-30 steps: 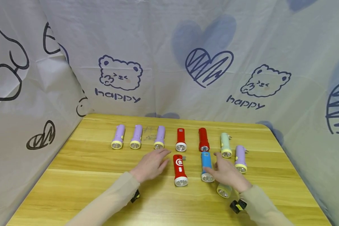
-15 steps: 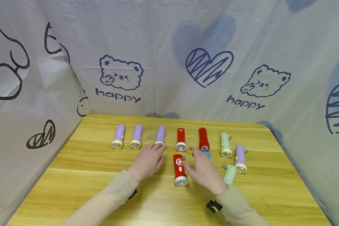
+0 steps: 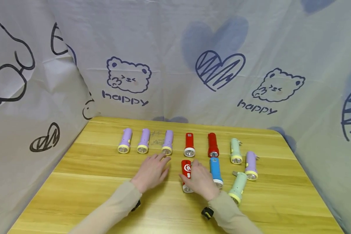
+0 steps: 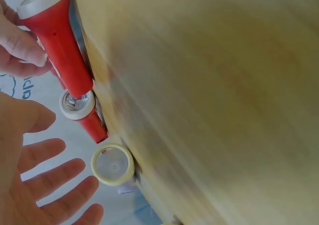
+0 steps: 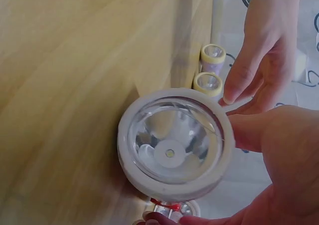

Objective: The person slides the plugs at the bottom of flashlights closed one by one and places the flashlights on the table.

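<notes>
My right hand [image 3: 203, 182] holds a red flashlight [image 3: 186, 166] with a white logo, thumb on its left side and fingers on its right. Its white-rimmed lens [image 5: 170, 152] fills the middle of the right wrist view, and its red body [image 4: 62, 43] shows in the left wrist view. My left hand [image 3: 152, 172] hovers to the left of it with fingers spread and nothing in them, just in front of a purple flashlight [image 3: 168, 141]. Close to the right hand's other side lies a blue flashlight [image 3: 215, 167].
Two more purple flashlights [image 3: 125, 139] lie at the back left. Two red flashlights [image 3: 189, 141] lie at the back middle. To the right are a mint flashlight [image 3: 235, 149], a purple flashlight [image 3: 251, 162] and a tilted mint flashlight [image 3: 239, 185]. A printed cloth [image 3: 169, 87] hangs behind the table.
My right hand has moved left, from the blue flashlight to the red one with the logo, uncovering the blue and the tilted mint flashlights. The left hand has shifted slightly left.
</notes>
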`<action>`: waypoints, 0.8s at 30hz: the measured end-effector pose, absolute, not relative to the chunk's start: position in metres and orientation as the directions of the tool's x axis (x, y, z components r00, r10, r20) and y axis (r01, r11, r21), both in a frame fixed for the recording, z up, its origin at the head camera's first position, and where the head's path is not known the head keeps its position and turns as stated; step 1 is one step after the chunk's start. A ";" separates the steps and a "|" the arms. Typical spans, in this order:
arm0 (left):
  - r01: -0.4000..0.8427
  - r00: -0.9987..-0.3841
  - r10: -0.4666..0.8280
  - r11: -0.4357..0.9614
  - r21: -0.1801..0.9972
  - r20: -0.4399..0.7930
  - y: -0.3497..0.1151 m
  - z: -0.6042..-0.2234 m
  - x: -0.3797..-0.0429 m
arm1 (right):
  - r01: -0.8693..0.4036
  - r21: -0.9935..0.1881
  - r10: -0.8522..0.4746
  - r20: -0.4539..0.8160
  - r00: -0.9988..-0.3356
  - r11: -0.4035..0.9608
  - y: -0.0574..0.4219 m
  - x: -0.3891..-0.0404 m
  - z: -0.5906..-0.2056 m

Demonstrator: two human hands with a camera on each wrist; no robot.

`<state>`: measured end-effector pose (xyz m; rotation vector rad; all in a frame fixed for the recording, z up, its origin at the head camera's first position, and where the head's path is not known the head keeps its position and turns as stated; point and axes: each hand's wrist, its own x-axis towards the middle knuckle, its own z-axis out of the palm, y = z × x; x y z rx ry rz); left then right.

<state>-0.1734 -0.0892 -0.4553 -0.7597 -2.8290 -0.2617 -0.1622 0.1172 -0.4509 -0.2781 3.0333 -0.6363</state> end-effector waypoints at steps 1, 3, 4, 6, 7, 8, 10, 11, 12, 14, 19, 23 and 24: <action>0.510 -0.847 0.474 0.852 0.119 0.239 -0.089 -0.456 -0.173 | -0.158 -0.397 -0.174 -0.003 -0.985 0.904 0.117 -0.163 -0.452; 0.512 -0.846 0.474 0.850 0.123 0.244 -0.089 -0.459 -0.173 | -0.143 -0.390 -0.164 -0.021 -0.986 0.910 0.115 -0.163 -0.453; 0.513 -0.845 0.474 0.849 0.126 0.249 -0.089 -0.459 -0.173 | -0.137 -0.384 -0.161 -0.030 -0.987 0.913 0.115 -0.164 -0.455; 0.511 -0.846 0.471 0.849 0.132 0.251 -0.089 -0.461 -0.173 | -0.125 -0.374 -0.155 -0.049 -0.987 0.919 0.114 -0.165 -0.456; 0.512 -0.846 0.469 0.848 0.137 0.254 -0.090 -0.461 -0.173 | -0.123 -0.371 -0.154 -0.055 -0.987 0.920 0.113 -0.166 -0.457; 0.512 -0.846 0.468 0.847 0.143 0.256 -0.090 -0.461 -0.173 | -0.119 -0.370 -0.153 -0.061 -0.986 0.921 0.112 -0.167 -0.458; 0.511 -0.847 0.465 0.846 0.152 0.258 -0.090 -0.462 -0.173 | -0.111 -0.369 -0.149 -0.074 -0.986 0.923 0.111 -0.168 -0.460; 0.511 -0.847 0.464 0.845 0.156 0.259 -0.090 -0.462 -0.173 | -0.109 -0.372 -0.148 -0.079 -0.986 0.922 0.110 -0.168 -0.461; 0.511 -0.847 0.463 0.844 0.159 0.261 -0.090 -0.462 -0.173 | -0.105 -0.374 -0.147 -0.086 -0.985 0.922 0.110 -0.168 -0.461; 0.512 -0.847 0.462 0.843 0.165 0.263 -0.091 -0.462 -0.173 | -0.107 -0.378 -0.151 -0.090 -0.984 0.920 0.109 -0.168 -0.462; 0.504 -0.853 0.453 0.844 0.182 0.259 -0.091 -0.463 -0.174 | -0.103 -0.392 -0.153 -0.097 -0.983 0.914 0.106 -0.168 -0.463; 0.496 -0.859 0.443 0.844 0.202 0.258 -0.092 -0.463 -0.175 | -0.084 -0.406 -0.141 -0.113 -0.983 0.910 0.104 -0.169 -0.464; 0.493 -0.861 0.439 0.845 0.209 0.257 -0.092 -0.463 -0.175 | -0.080 -0.408 -0.139 -0.117 -0.983 0.909 0.104 -0.169 -0.464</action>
